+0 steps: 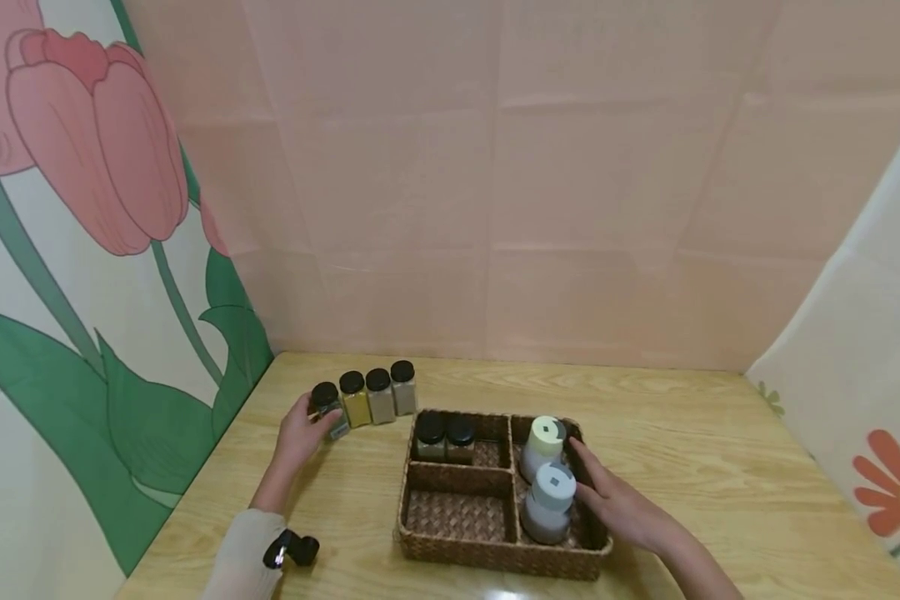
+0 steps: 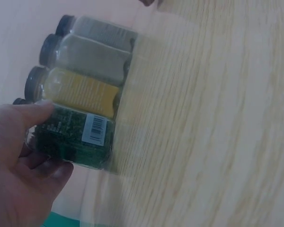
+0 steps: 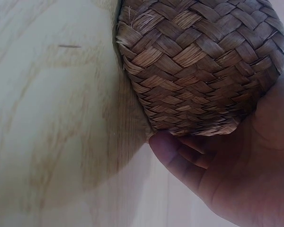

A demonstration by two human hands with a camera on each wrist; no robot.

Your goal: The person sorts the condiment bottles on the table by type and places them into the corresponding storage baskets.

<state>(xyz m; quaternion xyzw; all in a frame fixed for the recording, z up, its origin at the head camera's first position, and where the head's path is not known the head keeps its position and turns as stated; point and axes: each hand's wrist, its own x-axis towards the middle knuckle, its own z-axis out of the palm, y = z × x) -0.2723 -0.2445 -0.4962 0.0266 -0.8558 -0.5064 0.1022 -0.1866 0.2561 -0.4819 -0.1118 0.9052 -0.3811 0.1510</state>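
My left hand (image 1: 300, 435) holds the spice jar of green herbs (image 2: 73, 135) between thumb and fingers. This black-capped jar stands at the left end of a row, beside a jar of yellow spice (image 1: 356, 407) and two jars of pale spice (image 1: 381, 403). On the right, my right hand (image 1: 621, 502) grips the side of the brown woven basket (image 1: 495, 557); its fingers (image 3: 180, 163) lie against the outer wall in the right wrist view. Two dark-capped jars (image 1: 431, 440) sit in the basket's back left compartment.
In the basket's right compartment stand a yellow-lidded bottle (image 1: 546, 442) and a white-lidded bottle (image 1: 551, 508). Dividers split the left part into front and back. The wooden table (image 1: 682, 433) meets a pink cloth backdrop (image 1: 495, 208) behind and printed cloths at both sides.
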